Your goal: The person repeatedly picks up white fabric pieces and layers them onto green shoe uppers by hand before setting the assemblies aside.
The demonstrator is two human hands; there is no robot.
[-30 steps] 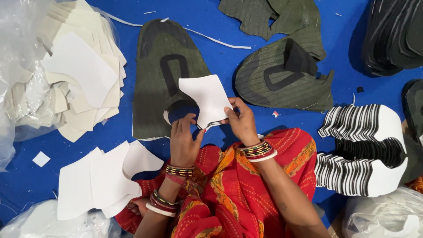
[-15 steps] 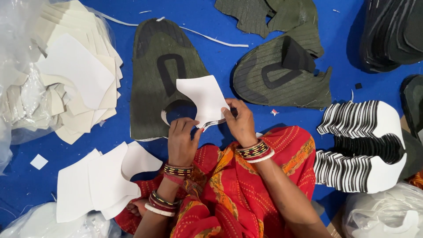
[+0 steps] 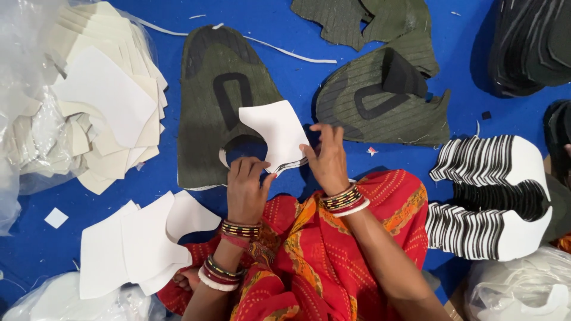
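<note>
here the white cut piece point(image 3: 278, 132) is held between both hands, just above the lap. the right hand point(image 3: 326, 157) pinches its right lower edge with the fingertips, and the left hand point(image 3: 245, 187) touches its lower left corner, the fingers bent and close together on the edge. the piece lies partly over the dark green shoe upper point(image 3: 221, 104), which is flat on the blue floor sheet point(image 3: 297, 77), so its upper part covers the opening of that shoe upper. a thin dark striped edge shows under the bottom of the white piece, near the thumbs.

both wrists carry many coloured bangles point(image 3: 342, 200), and the lap is covered with red and orange patterned cloth point(image 3: 321, 249).

to the left of the left hand, a small stack of white cut pieces point(image 3: 134, 244) lies on the floor sheet, near but not touching the hand. further left, a bigger heap of cream pieces point(image 3: 101, 107) rests partly inside clear plastic point(image 3: 24, 65). a second green shoe upper point(image 3: 380, 98) lies just beyond the right hand, and more green pieces point(image 3: 363, 21) lie at the top edge. on the right, well apart from the hands, is a fanned stack of black and white pieces point(image 3: 493, 196), and a pile of dark pieces point(image 3: 529, 47) sits in the upper right corner. thin white strips point(image 3: 285, 52) lie across the blue sheet.
</note>
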